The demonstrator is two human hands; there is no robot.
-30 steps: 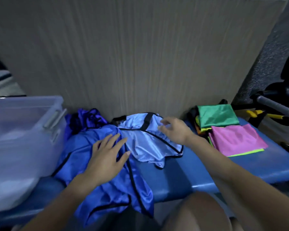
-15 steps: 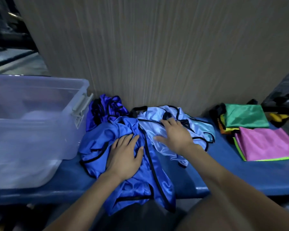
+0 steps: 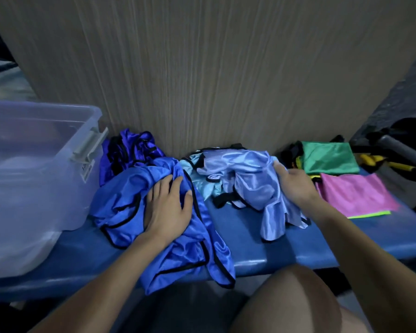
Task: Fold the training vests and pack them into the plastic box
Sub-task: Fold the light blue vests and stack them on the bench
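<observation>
A crumpled royal-blue vest (image 3: 168,239) with black trim lies on the blue bench (image 3: 245,239) and hangs over its front edge. My left hand (image 3: 168,207) rests flat on it with fingers spread. To its right, my right hand (image 3: 293,183) grips a bunched light-blue vest (image 3: 250,179), part of it lifted off the bench. A darker purple-blue vest (image 3: 130,152) is heaped against the wall. The clear plastic box (image 3: 34,179) stands at the left end of the bench.
Folded green (image 3: 327,157) and pink (image 3: 353,193) vests lie stacked at the right end of the bench, over yellow and black ones. A wood-grain wall (image 3: 202,68) rises right behind the bench. Yellow-handled tools (image 3: 382,162) and a grey bar sit at the far right. My knee (image 3: 288,301) is below the bench edge.
My right hand has closed on the light-blue vest and pulled it right, bunching and lifting it. My left hand stays on the royal-blue vest.
</observation>
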